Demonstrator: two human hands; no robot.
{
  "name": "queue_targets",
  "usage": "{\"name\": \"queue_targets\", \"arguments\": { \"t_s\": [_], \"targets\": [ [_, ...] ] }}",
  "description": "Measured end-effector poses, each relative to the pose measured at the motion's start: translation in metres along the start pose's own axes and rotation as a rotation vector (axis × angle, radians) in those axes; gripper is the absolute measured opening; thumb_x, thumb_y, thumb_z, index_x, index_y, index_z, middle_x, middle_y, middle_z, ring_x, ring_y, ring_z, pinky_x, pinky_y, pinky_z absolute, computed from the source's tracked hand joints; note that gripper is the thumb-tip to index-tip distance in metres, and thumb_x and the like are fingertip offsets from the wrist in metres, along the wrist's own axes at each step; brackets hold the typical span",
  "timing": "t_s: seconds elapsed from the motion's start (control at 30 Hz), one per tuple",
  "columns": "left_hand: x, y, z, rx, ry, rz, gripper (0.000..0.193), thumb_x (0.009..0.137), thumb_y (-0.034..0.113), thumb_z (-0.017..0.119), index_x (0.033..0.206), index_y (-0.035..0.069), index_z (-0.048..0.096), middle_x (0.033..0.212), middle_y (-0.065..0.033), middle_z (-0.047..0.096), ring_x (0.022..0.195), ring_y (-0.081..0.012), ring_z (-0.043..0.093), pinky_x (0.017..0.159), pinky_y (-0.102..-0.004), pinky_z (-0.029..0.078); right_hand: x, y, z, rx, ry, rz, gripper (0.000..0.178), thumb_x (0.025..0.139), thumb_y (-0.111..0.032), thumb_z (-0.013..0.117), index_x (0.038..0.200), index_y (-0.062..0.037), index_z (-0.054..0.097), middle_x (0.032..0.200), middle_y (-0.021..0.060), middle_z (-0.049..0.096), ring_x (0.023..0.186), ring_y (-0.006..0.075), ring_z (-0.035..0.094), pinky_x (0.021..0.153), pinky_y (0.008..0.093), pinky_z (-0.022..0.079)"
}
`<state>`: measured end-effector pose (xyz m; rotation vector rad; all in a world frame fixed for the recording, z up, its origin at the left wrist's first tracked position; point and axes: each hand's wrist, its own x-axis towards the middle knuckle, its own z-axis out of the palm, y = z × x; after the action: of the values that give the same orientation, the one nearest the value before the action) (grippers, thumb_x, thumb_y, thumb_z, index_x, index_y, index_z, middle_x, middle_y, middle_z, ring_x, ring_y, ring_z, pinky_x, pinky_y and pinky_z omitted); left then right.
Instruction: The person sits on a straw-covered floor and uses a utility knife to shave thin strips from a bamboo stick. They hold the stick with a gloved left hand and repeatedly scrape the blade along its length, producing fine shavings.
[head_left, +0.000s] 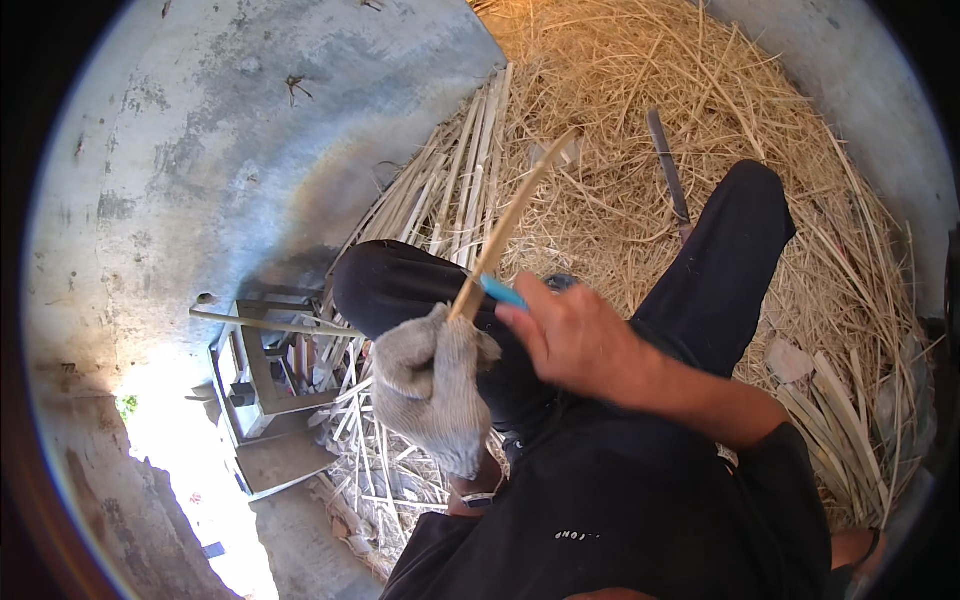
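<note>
My left hand, in a grey knitted glove, grips the lower end of a thin pale bamboo strip that rises up and to the right. Right beside the glove, my bare right hand holds a blue-handled tool against the strip. Both hands work above my knees in dark trousers.
A bundle of split bamboo slats lies on the concrete floor ahead. Straw-like shavings cover the ground to the right, with a long dark blade lying on them. A small metal frame stands at left. More slats lie at right.
</note>
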<state>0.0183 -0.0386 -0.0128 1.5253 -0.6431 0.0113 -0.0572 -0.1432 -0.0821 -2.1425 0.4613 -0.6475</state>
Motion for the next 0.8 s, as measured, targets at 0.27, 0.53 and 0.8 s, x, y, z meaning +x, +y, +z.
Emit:
{"name": "queue_targets", "arguments": {
  "t_s": [0.27, 0.53, 0.8],
  "targets": [
    [0.002, 0.001, -0.003, -0.015, 0.012, -0.026, 0.012, 0.091, 0.000, 0.070, 0.096, -0.005, 0.060, 0.074, -0.0155, 0.067, 0.055, -0.0159, 0.063, 0.053, -0.0257, 0.052, -0.007, 0.001, -0.027, 0.244, 0.029, 0.133, 0.029, 0.104, -0.027, 0.054, 0.096, 0.0013, 0.051, 0.057, 0.0239, 0.056, 0.056, 0.0458, 0.060, 0.049, 0.0522, 0.044],
    [0.005, 0.003, -0.007, 0.163, 0.023, -0.014, 0.013, 0.088, 0.004, 0.073, 0.097, -0.004, 0.068, 0.088, -0.0110, 0.070, 0.077, -0.0133, 0.063, 0.069, -0.0275, 0.051, 0.001, -0.049, -0.037, 0.429, -0.139, -0.010, 0.029, 0.104, -0.026, 0.054, 0.093, 0.0015, 0.050, 0.054, 0.0210, 0.056, 0.049, 0.0414, 0.060, 0.045, 0.0495, 0.046],
    [0.011, -0.013, -0.022, 0.223, -0.106, 0.260, 0.016, 0.084, -0.009, 0.074, 0.091, -0.003, 0.061, 0.088, -0.0185, 0.070, 0.070, -0.0192, 0.069, 0.065, -0.0296, 0.057, 0.004, -0.039, -0.034, 0.168, -0.153, 0.072, 0.031, 0.104, -0.028, 0.054, 0.093, 0.0013, 0.051, 0.054, 0.0220, 0.056, 0.052, 0.0437, 0.061, 0.047, 0.0503, 0.047]
  ]
}}
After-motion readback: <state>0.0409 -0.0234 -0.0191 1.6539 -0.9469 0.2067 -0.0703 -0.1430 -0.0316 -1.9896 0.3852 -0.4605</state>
